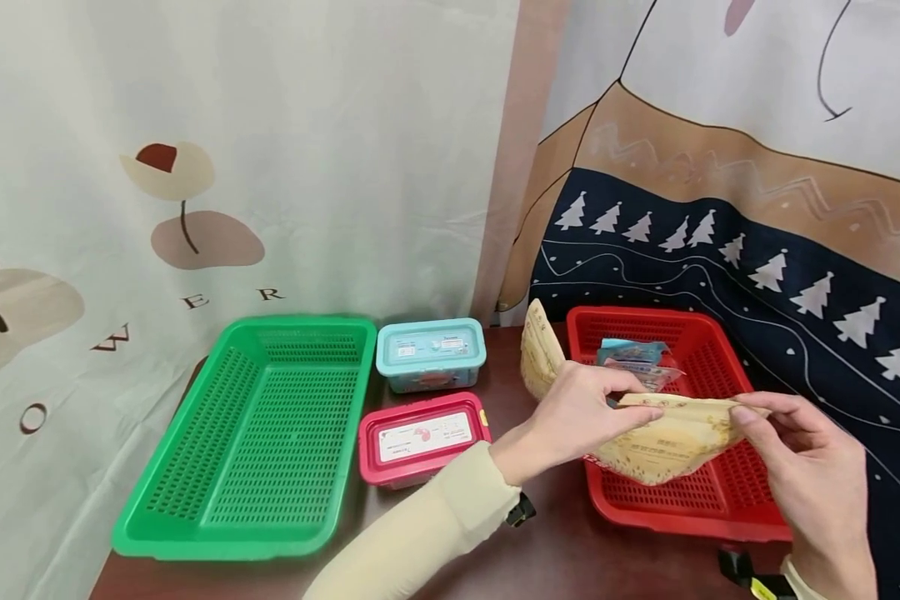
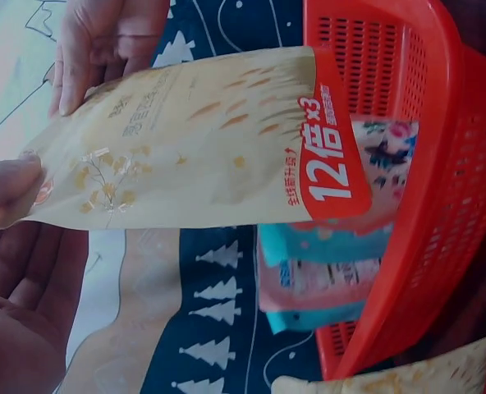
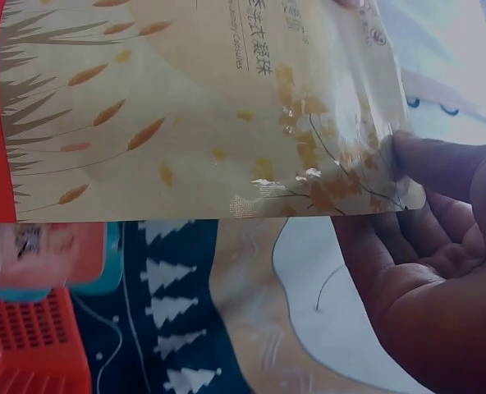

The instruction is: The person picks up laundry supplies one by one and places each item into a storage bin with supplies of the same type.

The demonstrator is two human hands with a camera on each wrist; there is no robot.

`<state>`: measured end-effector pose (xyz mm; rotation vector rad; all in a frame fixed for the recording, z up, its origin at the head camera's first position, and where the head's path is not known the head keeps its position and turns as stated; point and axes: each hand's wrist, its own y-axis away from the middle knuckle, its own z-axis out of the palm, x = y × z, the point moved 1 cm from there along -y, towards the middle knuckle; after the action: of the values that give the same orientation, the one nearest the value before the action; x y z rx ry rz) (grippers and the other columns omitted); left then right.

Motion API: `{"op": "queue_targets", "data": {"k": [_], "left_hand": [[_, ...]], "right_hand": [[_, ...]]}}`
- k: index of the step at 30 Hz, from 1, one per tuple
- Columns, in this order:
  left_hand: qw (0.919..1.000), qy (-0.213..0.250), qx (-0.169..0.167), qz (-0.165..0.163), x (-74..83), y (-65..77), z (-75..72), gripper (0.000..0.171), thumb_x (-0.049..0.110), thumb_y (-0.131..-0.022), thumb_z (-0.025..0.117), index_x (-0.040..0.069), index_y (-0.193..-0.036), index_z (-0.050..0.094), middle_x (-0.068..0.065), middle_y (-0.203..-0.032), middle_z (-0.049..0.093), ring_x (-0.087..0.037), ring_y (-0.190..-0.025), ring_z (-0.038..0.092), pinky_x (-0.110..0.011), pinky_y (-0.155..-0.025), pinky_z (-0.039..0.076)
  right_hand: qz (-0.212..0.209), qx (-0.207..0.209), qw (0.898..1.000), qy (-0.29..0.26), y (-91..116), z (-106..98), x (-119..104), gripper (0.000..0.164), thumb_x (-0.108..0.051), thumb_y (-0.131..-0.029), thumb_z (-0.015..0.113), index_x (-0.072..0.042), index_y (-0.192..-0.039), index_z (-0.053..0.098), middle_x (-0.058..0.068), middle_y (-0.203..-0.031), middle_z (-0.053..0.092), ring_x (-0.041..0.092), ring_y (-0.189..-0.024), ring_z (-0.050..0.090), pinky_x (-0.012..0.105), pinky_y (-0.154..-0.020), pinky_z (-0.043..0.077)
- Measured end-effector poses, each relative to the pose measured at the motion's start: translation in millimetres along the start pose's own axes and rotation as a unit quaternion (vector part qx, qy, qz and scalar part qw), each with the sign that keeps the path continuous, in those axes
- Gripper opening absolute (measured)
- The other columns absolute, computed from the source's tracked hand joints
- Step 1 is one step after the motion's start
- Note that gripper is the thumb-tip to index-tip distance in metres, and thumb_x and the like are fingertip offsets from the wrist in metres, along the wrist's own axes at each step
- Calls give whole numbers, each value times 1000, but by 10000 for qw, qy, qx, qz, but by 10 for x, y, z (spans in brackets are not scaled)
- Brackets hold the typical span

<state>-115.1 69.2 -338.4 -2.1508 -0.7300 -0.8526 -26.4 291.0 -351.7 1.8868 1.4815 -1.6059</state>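
Over the red basket (image 1: 690, 529), both hands hold up a cream laundry-capsule pouch (image 1: 667, 442) by its upper corners. My left hand (image 1: 581, 412) pinches the left corner between thumb and fingers. At the opposite corner, my right hand (image 1: 813, 458) pinches the pouch, its thumb on the printed face in the right wrist view. That face carries leaf and flower prints and a red lower band. Another cream pouch (image 1: 542, 350) stands just left of the basket. Inside the basket are blue and pink packets (image 1: 633, 354), partly hidden by the left hand and the held pouch.
A green basket (image 1: 285, 417) stands at the left of the brown table (image 1: 547, 542). Between the baskets are a light blue lidded box (image 1: 431, 346) and, nearer, a crimson lidded box (image 1: 420, 437). Printed curtains (image 1: 345, 167) hang behind the table and along its right side.
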Motion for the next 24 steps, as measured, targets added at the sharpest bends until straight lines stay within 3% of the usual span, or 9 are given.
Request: {"op": "queue_targets", "data": {"k": [5,13,19,24], "left_hand": [[9993,-365,109,7,15,-11,144,9,30,-94,77,23,-94,82,20,-79,71,16,-67,47,-10,-53,43],[9981,-549,-126,-236,32,-13,371,14,33,-97,75,24,-103,83,21,-83,74,19,-68,45,-6,-56,41],[9970,-693,-203,-263,-7,-11,472,15,32,-96,75,23,-106,84,18,-86,76,21,-68,45,-4,-58,40],[9950,-949,-279,-134,-79,-2,530,14,30,-97,75,22,-104,84,17,-82,75,18,-63,46,-4,-56,38]], "right_hand": [[447,82,9989,78,-31,-56,145,21,7,-91,74,6,-112,73,-6,-94,73,6,-76,67,9,-68,52],[1010,155,9946,208,-55,-145,346,22,2,-92,76,2,-114,74,-13,-92,73,3,-76,67,9,-69,50],[658,17,9976,223,-53,-179,463,20,7,-91,74,7,-111,73,-16,-91,73,-1,-75,67,8,-69,50],[436,-328,9978,378,-42,-181,582,17,5,-92,74,3,-108,73,-21,-88,71,-3,-75,65,8,-66,49]]}}
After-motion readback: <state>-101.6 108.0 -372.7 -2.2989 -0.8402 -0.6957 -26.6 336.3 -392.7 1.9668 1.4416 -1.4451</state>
